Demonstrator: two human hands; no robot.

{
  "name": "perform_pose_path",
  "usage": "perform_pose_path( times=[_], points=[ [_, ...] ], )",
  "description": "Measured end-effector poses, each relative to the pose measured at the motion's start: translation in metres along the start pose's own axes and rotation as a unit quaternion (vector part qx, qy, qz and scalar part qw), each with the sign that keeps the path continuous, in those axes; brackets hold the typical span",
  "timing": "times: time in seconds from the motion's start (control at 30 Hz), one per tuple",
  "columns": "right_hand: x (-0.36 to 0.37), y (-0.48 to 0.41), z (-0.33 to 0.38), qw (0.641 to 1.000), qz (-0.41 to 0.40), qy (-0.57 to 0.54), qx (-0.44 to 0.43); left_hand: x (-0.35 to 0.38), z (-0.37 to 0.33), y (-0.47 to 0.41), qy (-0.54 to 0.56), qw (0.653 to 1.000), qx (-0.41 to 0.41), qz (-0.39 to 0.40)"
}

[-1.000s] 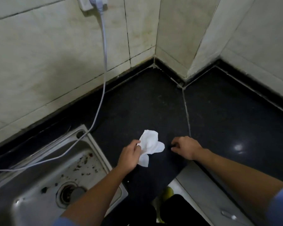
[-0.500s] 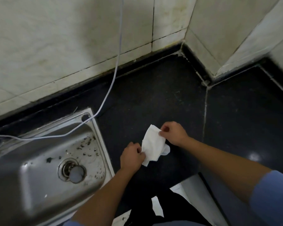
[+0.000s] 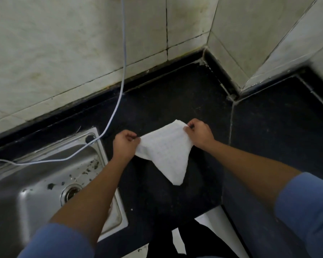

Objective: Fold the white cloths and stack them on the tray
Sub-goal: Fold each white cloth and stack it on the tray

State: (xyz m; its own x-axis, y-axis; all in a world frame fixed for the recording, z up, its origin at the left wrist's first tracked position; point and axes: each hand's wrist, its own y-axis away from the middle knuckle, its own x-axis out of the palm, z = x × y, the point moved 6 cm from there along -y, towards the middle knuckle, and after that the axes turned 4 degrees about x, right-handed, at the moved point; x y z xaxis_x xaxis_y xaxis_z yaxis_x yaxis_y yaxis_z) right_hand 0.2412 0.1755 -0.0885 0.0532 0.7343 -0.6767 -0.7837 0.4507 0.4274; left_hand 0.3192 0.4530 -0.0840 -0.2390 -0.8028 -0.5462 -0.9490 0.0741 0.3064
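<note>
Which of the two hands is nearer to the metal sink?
The left hand, pinching the white cloth beside the sink rim; the right hand holds the cloth's other corner, farther away.

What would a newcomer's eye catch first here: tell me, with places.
The white cloth stands out at mid-frame against the black counter, stretched between the left hand and right hand, each pinching an upper corner while its lower point hangs down. Next comes the speckled steel sink at lower left, with a white cable trailing from the tiled wall across its rim.
</note>
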Motion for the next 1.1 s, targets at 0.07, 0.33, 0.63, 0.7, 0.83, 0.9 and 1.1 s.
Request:
perform_pose_path(
  times=[0.07,0.33,0.63,0.7,0.83,0.9,1.1],
  points=[
    [-0.001,-0.008,-0.009,0.999,-0.007,-0.028,0.032,0.003,-0.006,-0.009,-0.003,1.0,-0.002,-0.021],
    [0.004,0.013,-0.064,0.975,0.12,-0.126,0.139,0.027,0.022,0.048,-0.127,0.989,-0.077,-0.027],
    [-0.01,0.024,-0.047,0.995,0.052,-0.079,0.013,0.073,0.012,0.069,-0.216,0.968,-0.095,0.083],
    [-0.016,0.025,-0.043,1.0,0.016,-0.018,-0.002,0.08,0.004,0.071,-0.249,0.963,-0.058,0.089],
    [-0.022,0.024,-0.063,0.997,0.014,0.05,0.051,0.088,0.001,0.085,-0.322,0.94,0.006,0.115],
    [-0.02,0.027,-0.078,0.995,0.041,0.038,0.083,0.093,0.003,0.092,-0.355,0.924,0.029,0.138],
    [-0.021,0.054,-0.102,0.992,0.068,0.072,0.079,0.111,0.006,0.101,-0.297,0.935,-0.018,0.193]
  ],
)
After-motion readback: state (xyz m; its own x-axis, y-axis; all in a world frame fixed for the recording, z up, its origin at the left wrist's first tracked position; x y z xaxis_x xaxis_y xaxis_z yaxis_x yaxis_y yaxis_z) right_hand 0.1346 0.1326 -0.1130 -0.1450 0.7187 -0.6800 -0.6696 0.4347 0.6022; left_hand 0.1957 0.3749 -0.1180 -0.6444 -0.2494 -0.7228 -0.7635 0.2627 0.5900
